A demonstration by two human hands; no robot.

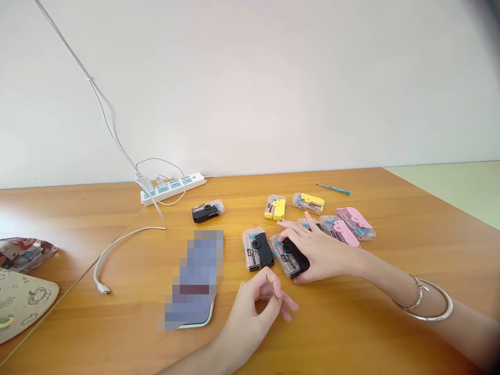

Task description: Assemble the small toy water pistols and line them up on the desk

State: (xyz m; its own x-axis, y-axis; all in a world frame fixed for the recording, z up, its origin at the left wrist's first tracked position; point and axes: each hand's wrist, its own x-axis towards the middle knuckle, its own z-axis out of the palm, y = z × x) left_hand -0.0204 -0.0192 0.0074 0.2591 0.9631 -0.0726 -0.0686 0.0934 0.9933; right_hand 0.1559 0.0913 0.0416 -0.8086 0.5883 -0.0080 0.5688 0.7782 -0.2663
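Observation:
My right hand [316,250] has its thumb and fingers around the edges of a folded black-and-clear toy water gun [288,252] on the table. Another black water gun [258,249] lies just left of it. My left hand [260,312] hovers nearer the front edge, thumb and index finger pinched into a ring, other fingers loosely extended; nothing shows in it. Behind my right hand is a partly hidden black one [308,224]. To its right are two pink ones, a near pink water gun [340,232] and a far pink water gun [357,221].
Farther back lie two yellow water guns [275,207] [308,202], a black one [208,210] and a teal screwdriver [336,189]. A blurred phone [199,281] lies left of my hands. A power strip [174,188] and white cable [117,240] are at the left, near a patterned item [31,299].

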